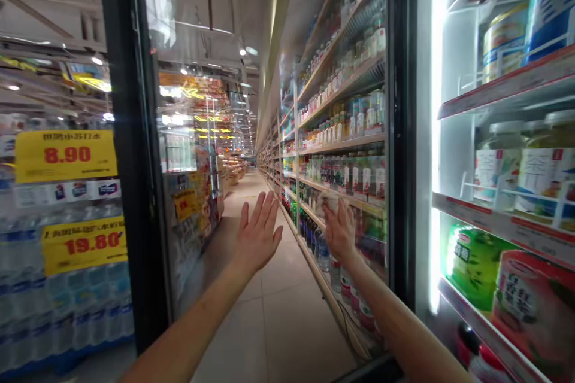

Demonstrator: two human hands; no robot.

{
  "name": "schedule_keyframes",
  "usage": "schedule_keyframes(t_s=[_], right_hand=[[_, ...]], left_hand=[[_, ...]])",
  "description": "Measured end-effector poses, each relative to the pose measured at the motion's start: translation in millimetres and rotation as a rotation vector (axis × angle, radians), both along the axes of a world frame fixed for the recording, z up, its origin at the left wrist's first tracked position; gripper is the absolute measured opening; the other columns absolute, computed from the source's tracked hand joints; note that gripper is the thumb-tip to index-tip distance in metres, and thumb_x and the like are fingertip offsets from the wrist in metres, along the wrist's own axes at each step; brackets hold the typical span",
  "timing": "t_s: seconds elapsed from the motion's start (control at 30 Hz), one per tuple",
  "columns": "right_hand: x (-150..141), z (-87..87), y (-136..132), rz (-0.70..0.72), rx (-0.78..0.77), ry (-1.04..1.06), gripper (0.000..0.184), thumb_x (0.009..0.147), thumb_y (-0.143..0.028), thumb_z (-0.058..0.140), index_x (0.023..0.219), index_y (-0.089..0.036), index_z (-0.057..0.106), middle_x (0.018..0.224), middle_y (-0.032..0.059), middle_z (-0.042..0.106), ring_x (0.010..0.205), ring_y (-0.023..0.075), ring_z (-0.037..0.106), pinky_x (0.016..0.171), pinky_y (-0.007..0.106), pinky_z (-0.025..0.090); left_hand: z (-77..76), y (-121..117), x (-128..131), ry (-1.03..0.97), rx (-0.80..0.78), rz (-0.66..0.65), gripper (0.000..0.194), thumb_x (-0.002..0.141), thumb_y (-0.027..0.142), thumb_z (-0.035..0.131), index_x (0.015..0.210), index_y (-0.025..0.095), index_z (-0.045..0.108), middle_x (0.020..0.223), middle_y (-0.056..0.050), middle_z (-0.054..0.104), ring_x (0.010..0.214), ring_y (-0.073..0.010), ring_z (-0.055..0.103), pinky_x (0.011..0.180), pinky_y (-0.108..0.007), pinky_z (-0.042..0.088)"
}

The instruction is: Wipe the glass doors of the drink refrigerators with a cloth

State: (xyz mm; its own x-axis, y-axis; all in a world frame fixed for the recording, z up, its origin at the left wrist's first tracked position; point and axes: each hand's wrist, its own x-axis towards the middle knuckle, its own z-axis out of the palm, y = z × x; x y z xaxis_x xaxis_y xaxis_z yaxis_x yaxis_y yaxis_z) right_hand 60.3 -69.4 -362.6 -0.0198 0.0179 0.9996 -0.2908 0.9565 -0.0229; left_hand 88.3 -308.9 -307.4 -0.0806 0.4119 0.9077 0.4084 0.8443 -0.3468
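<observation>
A black-framed glass door [402, 131] stands in front of me, and through or in its pane I see a long aisle and bottle shelves. My left hand [258, 236] is raised with its palm toward the pane, fingers stretched out and nothing in it. Whether it touches the glass I cannot tell. To its right, my right hand [342, 232] presses a pale, crumpled cloth [327, 201] against the pane. The fingers lie over the cloth and partly hide it.
On the right, a lit cooler [505, 215] holds bottles, cans and multipacks close to my right arm. Bottled water packs [67, 317] are stacked on the left below yellow price signs [67, 155]. Pale floor tiles [287, 323] show through the pane.
</observation>
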Motion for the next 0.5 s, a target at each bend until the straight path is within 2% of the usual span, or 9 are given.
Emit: schedule_keyframes(t_s=[0.1, 0.17, 0.2, 0.27, 0.37, 0.43, 0.5], right_hand=[[-4, 1.9, 35, -0.054, -0.247, 0.095, 0.045, 0.088, -0.022, 0.032, 0.132, -0.021, 0.041, 0.143, 0.0115, 0.030, 0.133, 0.0274, 0.025, 0.104, 0.054, 0.028], [-4, 0.8, 41, -0.070, -0.349, 0.145, 0.049, 0.088, -0.021, 0.029, 0.138, -0.018, 0.030, 0.144, 0.0146, 0.025, 0.134, 0.0291, 0.020, 0.102, 0.058, 0.027], [-4, -1.8, 34, -0.069, -0.346, 0.147, 0.050, 0.089, -0.021, 0.028, 0.139, -0.018, 0.028, 0.145, 0.0146, 0.023, 0.135, 0.0291, 0.018, 0.102, 0.058, 0.027], [-1, -11.5, 5, -0.047, -0.256, 0.110, 0.049, 0.088, -0.020, 0.032, 0.137, -0.023, 0.033, 0.146, 0.0103, 0.023, 0.135, 0.0271, 0.021, 0.103, 0.053, 0.030], [6, -31.2, -41, 0.018, 0.011, 0.027, 0.046, 0.084, -0.014, 0.038, 0.127, -0.029, 0.047, 0.145, 0.0043, 0.029, 0.133, 0.0242, 0.027, 0.105, 0.046, 0.031], [9, -42.8, -43, 0.034, 0.106, -0.013, 0.047, 0.083, -0.011, 0.039, 0.124, -0.028, 0.051, 0.144, 0.0052, 0.031, 0.133, 0.0244, 0.028, 0.106, 0.047, 0.029], [10, -53.1, -18, -0.007, -0.019, -0.027, 0.045, 0.083, -0.014, 0.039, 0.125, -0.027, 0.050, 0.142, 0.0073, 0.033, 0.132, 0.0252, 0.029, 0.105, 0.049, 0.030]], left_hand=[[-8.2, -1, 0, -0.010, -0.017, -0.001, 0.057, 0.084, 0.034, 0.046, 0.135, 0.013, 0.033, 0.141, -0.010, 0.033, 0.135, -0.0220, 0.022, 0.112, -0.043, 0.009], [-13.8, -1, -1, -0.014, -0.018, -0.004, 0.056, 0.085, 0.034, 0.045, 0.135, 0.013, 0.034, 0.141, -0.009, 0.034, 0.135, -0.0217, 0.022, 0.112, -0.044, 0.008], [-16.7, 1, -1, -0.016, -0.024, -0.007, 0.055, 0.085, 0.034, 0.045, 0.135, 0.014, 0.034, 0.141, -0.009, 0.035, 0.135, -0.0214, 0.022, 0.112, -0.044, 0.007], [-23.0, 3, -1, -0.022, -0.043, -0.015, 0.054, 0.085, 0.033, 0.044, 0.135, 0.014, 0.034, 0.140, -0.008, 0.035, 0.134, -0.0207, 0.024, 0.112, -0.044, 0.006], [-35.4, 5, -2, -0.034, -0.078, -0.023, 0.054, 0.085, 0.033, 0.044, 0.135, 0.015, 0.034, 0.140, -0.008, 0.035, 0.134, -0.0203, 0.024, 0.112, -0.043, 0.006], [-45.9, 4, -2, -0.041, -0.098, -0.025, 0.054, 0.085, 0.032, 0.044, 0.135, 0.016, 0.033, 0.140, -0.008, 0.036, 0.134, -0.0199, 0.024, 0.112, -0.043, 0.006], [-57.2, 1, -1, -0.052, -0.119, -0.026, 0.054, 0.084, 0.031, 0.044, 0.136, 0.017, 0.033, 0.140, -0.007, 0.037, 0.134, -0.0192, 0.024, 0.112, -0.042, 0.006]])
